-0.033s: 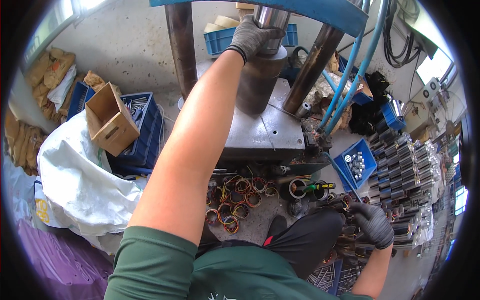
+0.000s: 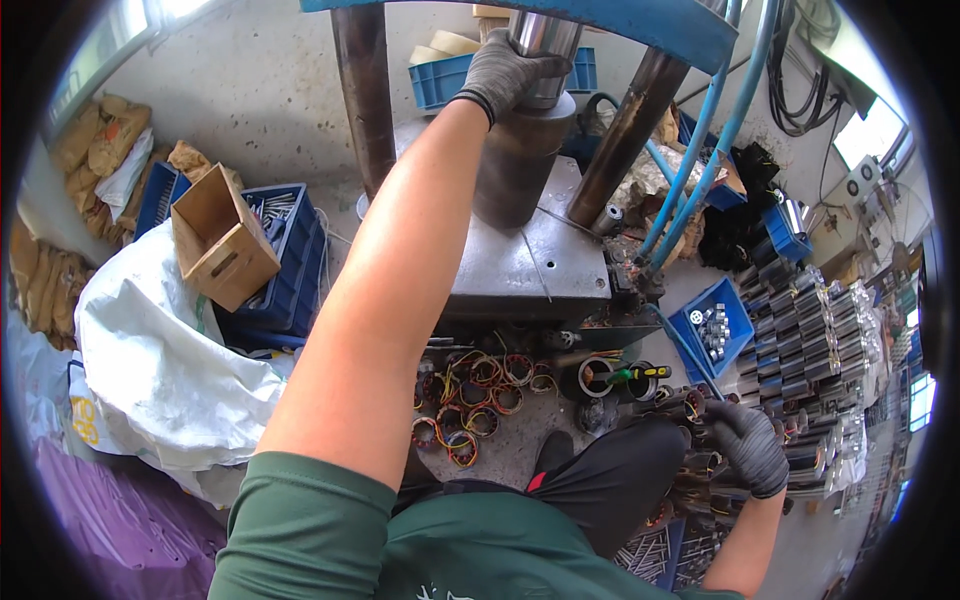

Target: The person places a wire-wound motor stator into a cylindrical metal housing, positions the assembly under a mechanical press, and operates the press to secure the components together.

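My left hand (image 2: 507, 72), in a grey glove, is stretched far forward and wrapped around a shiny metal cylinder (image 2: 543, 36). The cylinder stands upright on a thick dark round block (image 2: 520, 165), which rests on the steel bed (image 2: 575, 255) of a press. Overhead, the blue crossbeam (image 2: 640, 25) of the press hides the cylinder's top. Low on the right, my right hand (image 2: 750, 447), also gloved, is closed at the end of a thin lever (image 2: 690, 352) that slants down from beside the bed. Its fingertips are partly hidden.
Several wire-wound rings (image 2: 482, 422) lie on the floor below the bed, near a green-and-yellow screwdriver (image 2: 635, 374). On the right are a blue bin (image 2: 735, 310) of metal parts and stacked metal cylinders (image 2: 800, 330). At left sit a wooden box (image 2: 228, 250) and white sack (image 2: 165, 350).
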`<state>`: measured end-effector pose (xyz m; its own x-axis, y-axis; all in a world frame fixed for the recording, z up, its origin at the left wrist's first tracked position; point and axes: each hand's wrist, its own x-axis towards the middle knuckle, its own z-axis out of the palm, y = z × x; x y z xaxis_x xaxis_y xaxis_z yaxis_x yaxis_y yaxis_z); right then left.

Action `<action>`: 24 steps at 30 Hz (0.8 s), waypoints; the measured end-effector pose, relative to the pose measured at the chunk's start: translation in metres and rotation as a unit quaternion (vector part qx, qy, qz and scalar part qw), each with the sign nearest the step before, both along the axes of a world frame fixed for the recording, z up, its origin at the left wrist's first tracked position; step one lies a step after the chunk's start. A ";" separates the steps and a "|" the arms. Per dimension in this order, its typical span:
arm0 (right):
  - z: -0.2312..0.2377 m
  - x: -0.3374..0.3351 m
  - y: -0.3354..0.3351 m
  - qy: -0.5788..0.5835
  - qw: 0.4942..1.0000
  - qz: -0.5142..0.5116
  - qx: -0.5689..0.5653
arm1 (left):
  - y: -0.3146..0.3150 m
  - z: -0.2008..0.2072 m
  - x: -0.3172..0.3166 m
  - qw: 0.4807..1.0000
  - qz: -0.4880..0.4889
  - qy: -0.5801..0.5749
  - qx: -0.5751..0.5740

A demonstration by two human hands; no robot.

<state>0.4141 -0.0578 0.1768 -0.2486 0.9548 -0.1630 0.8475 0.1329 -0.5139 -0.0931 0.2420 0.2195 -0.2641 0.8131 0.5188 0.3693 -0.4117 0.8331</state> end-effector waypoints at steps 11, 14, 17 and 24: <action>0.011 -0.011 0.001 -0.014 0.999 0.026 -0.012 | -0.001 -0.002 0.001 1.000 -0.008 -0.007 -0.007; 0.016 -0.019 0.002 -0.016 0.996 0.037 0.076 | 0.001 -0.001 -0.001 1.000 -0.006 -0.008 -0.013; 0.017 -0.016 0.024 -0.022 0.983 0.026 0.180 | 0.001 -0.001 -0.001 1.000 -0.008 -0.010 -0.001; 0.075 -0.052 0.142 -0.028 0.878 -0.041 0.476 | 0.012 -0.012 -0.009 0.998 -0.017 -0.029 0.051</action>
